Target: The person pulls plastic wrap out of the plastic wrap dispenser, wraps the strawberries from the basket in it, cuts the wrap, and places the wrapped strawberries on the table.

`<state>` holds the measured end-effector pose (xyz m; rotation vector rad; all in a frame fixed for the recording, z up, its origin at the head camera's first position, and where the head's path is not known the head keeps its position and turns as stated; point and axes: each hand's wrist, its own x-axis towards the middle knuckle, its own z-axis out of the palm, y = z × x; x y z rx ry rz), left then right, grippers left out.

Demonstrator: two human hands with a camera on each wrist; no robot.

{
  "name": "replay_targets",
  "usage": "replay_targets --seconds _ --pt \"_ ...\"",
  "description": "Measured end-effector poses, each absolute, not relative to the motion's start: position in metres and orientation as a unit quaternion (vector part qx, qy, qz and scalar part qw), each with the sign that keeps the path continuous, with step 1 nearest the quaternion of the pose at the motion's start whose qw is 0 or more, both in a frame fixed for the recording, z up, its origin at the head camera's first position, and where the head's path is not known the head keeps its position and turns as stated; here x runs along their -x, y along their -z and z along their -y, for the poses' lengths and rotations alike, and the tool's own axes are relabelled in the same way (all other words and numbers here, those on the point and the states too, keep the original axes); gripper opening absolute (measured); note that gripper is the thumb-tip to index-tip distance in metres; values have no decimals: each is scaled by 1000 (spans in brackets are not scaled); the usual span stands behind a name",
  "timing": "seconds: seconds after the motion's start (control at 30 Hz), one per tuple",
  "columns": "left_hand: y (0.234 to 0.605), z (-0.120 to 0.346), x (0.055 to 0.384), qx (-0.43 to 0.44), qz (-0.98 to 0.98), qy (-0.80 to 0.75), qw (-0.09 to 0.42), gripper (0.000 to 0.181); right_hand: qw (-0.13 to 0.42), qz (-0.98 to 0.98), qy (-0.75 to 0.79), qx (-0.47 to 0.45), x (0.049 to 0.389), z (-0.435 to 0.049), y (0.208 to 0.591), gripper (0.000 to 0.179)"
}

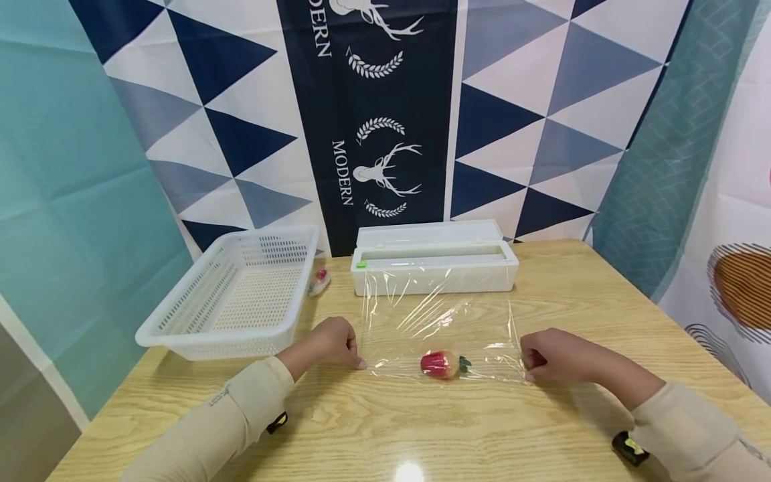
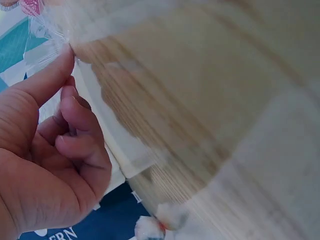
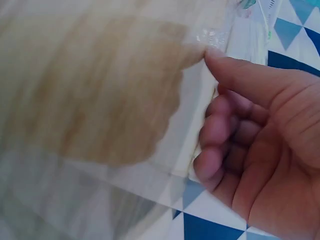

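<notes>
Clear glossy plastic film (image 1: 405, 328) pinched at its near edge by a left hand (image 1: 334, 343) and a right hand (image 1: 557, 358)

Each thumb presses the film against the fingers at one near corner; the wrist views show what the head view hides, the remaining fingers of both hands curled in toward the palms. Beige cloth sleeves (image 1: 255, 391) cover both forearms. Roughly midway between the two sets of fingertips lies a rounded red-and-yellow fruit-shaped object (image 1: 438, 365), its green leafy end toward the right fingers; whether it sits over or under the film I cannot tell. Beneath is a smooth, pale wood-grain table (image 1: 361, 435).

Left of the left fingers stands a white perforated plastic basket (image 1: 289, 288), rectangular with a smooth rim. Beyond those fingers, beside the basket, is a small red-and-whitish lump (image 1: 319, 281). Straight ahead of both hands, the film runs back to a long white box (image 1: 434, 278), lid raised, with a bright green tab (image 1: 361, 265) at its left end.

Farthest off hangs a blue-and-white triangle-patterned cloth (image 1: 506, 127), its dark centre band printed with white stag heads, leafy sprigs and "MODERN"; the left wrist view catches only "ERN".
</notes>
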<state>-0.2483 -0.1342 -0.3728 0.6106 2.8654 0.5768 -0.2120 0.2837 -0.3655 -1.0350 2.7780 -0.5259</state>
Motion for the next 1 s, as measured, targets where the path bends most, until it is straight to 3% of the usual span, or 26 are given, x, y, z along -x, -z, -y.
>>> replay_targets --seconds 0.43,0.67,0.83,1.0 --pt "367 128 238 -310 -940 -141 34 20 58 -907 170 381 207 -276 357 26" --pt "366 129 229 -317 -940 -126 25 13 44 -910 145 387 204 -280 356 21" --pt "367 130 226 -322 -939 -120 21 13 30 -920 138 366 204 -282 362 32" --pt "366 130 224 -327 -938 -112 13 13 30 -908 156 387 205 -281 365 30"
